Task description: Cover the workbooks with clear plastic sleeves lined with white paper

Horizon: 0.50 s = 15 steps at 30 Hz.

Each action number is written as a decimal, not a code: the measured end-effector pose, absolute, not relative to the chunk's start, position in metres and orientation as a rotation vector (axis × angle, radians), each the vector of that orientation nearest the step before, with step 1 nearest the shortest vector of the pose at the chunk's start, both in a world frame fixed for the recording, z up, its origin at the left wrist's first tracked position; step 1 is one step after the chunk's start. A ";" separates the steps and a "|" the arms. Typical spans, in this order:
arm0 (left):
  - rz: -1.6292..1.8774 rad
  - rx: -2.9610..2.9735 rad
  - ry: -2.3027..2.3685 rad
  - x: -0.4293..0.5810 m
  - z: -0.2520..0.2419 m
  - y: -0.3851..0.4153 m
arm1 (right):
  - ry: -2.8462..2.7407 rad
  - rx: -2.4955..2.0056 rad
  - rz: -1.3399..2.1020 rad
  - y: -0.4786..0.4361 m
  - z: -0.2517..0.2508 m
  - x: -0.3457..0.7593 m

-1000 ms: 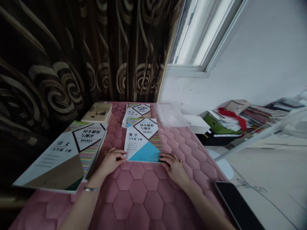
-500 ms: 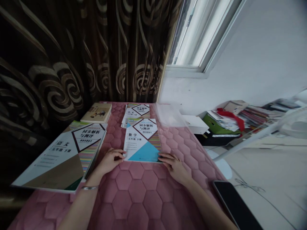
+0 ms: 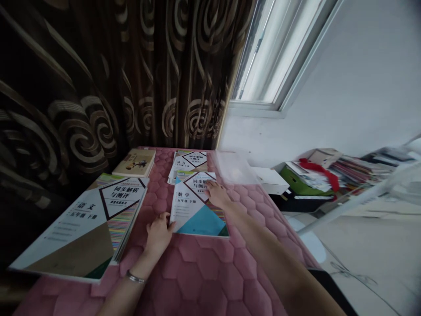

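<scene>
Status, by my read: laying the books out is mostly done, and the last one is being settled.

- Maths book [image 3: 200, 219] lies closed, cover up, flat on the table [image 3: 204, 272] (pink quilted cover), about mid-table. Its far edge overlaps the book behind [image 3: 190, 159]. The near edge looks slightly skewed to the table edge.
- Right hand [image 3: 217, 195] reaches across and lies on the upper part of the cover. Its grip is open, fingers flat on the print and pressing rather than holding.
- Left hand [image 3: 159, 232] is at the book's near-left corner, fingertips touching the edge. Fingers are loosely curled; I can't tell whether the grip pinches the corner or just rests against it. There's a bracelet [image 3: 135, 277] on that wrist.
- Big book [image 3: 88, 224] lies at the left, cover up, just beside the left hand but not touching it. It overhangs the table's left side.
- Small book [image 3: 134, 162] lies at the back left, near the curtain [image 3: 98, 87].
- A clear plastic sheet [image 3: 235, 166] lies at the back right, just beyond the right hand.

Done: four books down, all face up. Not done: both hands are on the maths book, and the overlap with the book behind isn't cleared.
</scene>
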<state>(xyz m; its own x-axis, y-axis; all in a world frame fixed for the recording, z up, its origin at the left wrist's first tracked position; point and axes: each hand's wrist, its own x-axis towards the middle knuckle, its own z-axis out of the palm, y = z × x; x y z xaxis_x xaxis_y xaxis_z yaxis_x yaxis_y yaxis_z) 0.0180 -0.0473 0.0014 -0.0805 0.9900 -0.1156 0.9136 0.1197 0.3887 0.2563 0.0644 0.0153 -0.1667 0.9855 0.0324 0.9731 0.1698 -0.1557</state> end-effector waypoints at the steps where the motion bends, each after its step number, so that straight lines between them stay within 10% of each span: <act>1: 0.298 1.832 2.062 0.018 0.003 -0.047 | -2.293 -1.979 0.157 0.080 0.017 0.253; 15: 0.636 1.682 2.168 -0.026 -0.019 -0.035 | -2.185 -2.205 0.186 0.098 0.014 0.268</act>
